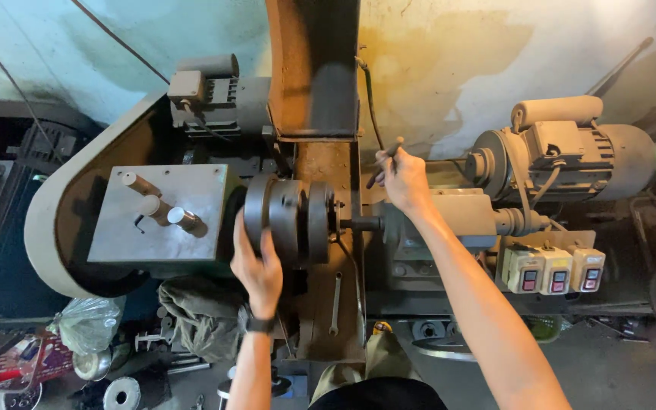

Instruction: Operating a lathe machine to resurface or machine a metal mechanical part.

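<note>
Grey steel chuck (290, 220): a thick round drum in stacked discs, at the middle of the lathe bed, just right of the headstock's flat plate (157, 212)
Left hand (256, 266): nearest the camera, a dark band at the wrist, palm and fingers wrapped over the chuck's near rim, closed on it
Chuck axis: lies level and runs left to right along the bed; its open face points right, toward a short dark stub (360, 224) that juts from it
Wrench (335, 304): a slim spanner lying loose on the rusty bed (320, 319) at its near edge, untouched
Right hand (404, 182): farther off, beyond the chuck's right side, fist closed around a thin dark lever (387, 159) that rises toward the back wall
Switch boxes (556, 269): three pale ones in a row at the right front of the machine, apart from both hands
Motor (571, 152): grey, at the far right corner against the stained wall
Step in hand: by my reading, the chuck is being steadied or turned by hand while the lever is worked
Next move calls for: a firm hold on the rim and a measured pull on the lever, fingers kept off the chuck's gaps
</note>
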